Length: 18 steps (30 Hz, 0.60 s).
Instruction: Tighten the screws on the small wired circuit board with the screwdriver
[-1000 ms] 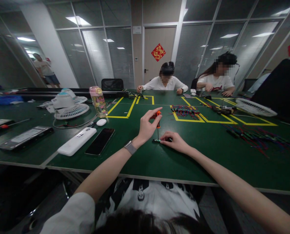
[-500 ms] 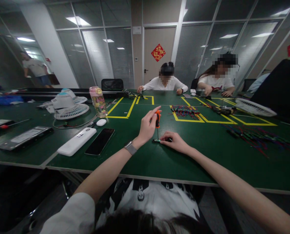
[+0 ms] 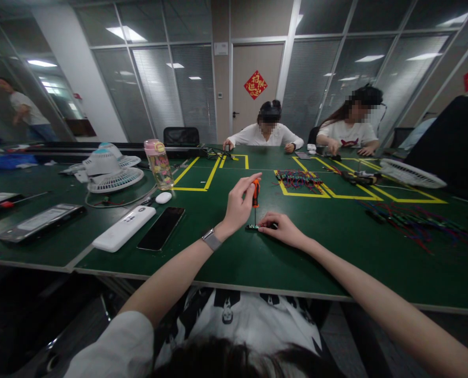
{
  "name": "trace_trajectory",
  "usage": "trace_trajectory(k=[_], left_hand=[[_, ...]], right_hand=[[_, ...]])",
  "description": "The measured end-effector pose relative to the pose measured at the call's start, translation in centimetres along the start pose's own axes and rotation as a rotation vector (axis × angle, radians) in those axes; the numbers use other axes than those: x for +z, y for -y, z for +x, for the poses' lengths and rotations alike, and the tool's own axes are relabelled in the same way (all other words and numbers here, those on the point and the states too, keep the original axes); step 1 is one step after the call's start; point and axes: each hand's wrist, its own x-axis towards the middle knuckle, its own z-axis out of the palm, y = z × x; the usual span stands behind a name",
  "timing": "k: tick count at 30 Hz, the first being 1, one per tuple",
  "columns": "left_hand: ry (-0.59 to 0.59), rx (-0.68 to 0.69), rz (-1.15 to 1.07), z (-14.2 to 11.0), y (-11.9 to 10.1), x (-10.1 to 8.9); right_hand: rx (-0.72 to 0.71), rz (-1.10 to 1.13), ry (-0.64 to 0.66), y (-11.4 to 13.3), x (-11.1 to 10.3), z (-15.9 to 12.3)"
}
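An orange and black screwdriver stands upright in front of me, held by my left hand. Its handle lies between my thumb and fingers, and some fingers stretch up past its top. The thin shaft runs down to a small circuit board lying on the green table. My right hand pinches the board's right end, its fingers bent over it and partly hiding it. Whether the screwdriver's tip sits in a screw is too small to tell.
Left of my arms lie a black phone, a white power bank and a white case. Behind them stand a bottle and white fans. Wired boards lie beyond my right hand. Two people sit across the table.
The screwdriver's handle has turned slightly in my left hand, while my right hand stays on the board. At the far left, a walking person has moved further left.
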Motion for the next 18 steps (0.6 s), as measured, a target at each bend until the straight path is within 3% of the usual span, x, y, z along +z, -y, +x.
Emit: trace_trajectory(k=[4, 12, 18], left_hand=[[0.01, -0.024, -0.039, 0.01, 0.09, 0.08], [-0.068, 0.062, 0.086, 0.01, -0.37, 0.03], [0.017, 0.043, 0.001, -0.15, -0.16, 0.05]], right_hand=[[0.005, -0.009, 0.002, 0.12, -0.04, 0.01], [-0.001, -0.025, 0.005, 0.15, -0.1, -0.01], [0.0, -0.028, 0.005, 0.05, -0.06, 0.01]])
